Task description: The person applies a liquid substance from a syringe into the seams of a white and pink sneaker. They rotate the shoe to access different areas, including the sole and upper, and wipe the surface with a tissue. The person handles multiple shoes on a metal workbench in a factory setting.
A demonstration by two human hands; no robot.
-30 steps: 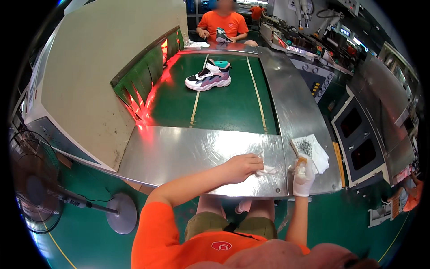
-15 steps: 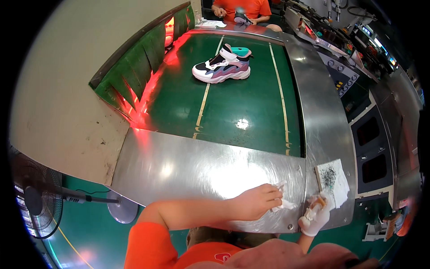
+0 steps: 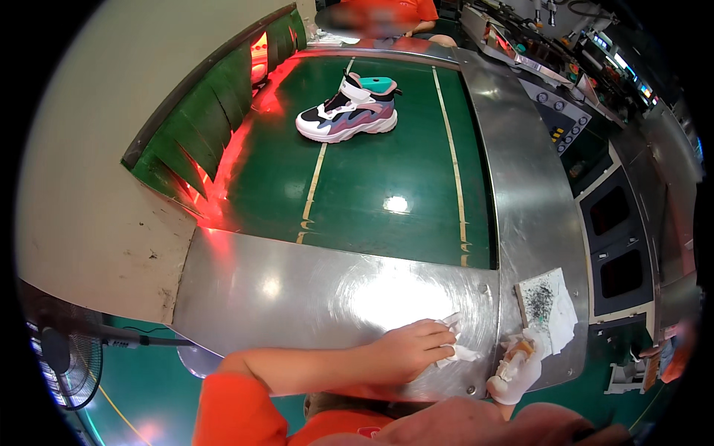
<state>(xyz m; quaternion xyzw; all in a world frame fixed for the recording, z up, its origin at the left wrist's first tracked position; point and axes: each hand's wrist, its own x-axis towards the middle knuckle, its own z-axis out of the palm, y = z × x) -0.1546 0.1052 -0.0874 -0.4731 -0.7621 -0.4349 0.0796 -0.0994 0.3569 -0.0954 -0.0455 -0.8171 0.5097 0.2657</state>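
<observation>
My bare left hand (image 3: 415, 349) presses down on the steel edge of the worktop (image 3: 297, 297), its fingers curled over a crumpled white tissue (image 3: 462, 354). To its right, my right hand (image 3: 519, 380) wears a white glove and grips a small tan-brown piece (image 3: 525, 346) whose exact kind I cannot make out. Just beyond that hand lies a white pad (image 3: 537, 299) sprinkled with dark specks, with white paper beside it. Farther off, a white, black and purple high-top sneaker (image 3: 346, 119) stands on the green belt, a teal insert in its opening, touched by neither hand.
Red light glows behind a slitted green curtain (image 3: 201, 119) on the left. A fan (image 3: 63, 357) stands at the lower left. Across the far end sits a person in an orange shirt (image 3: 416, 10). Machinery with a knob panel (image 3: 556, 119) lines the right side.
The view has shifted, so the sneaker and belt appear farther left. Both hands keep their hold, close to where they were on the steel. A blur now covers the far person's hands.
</observation>
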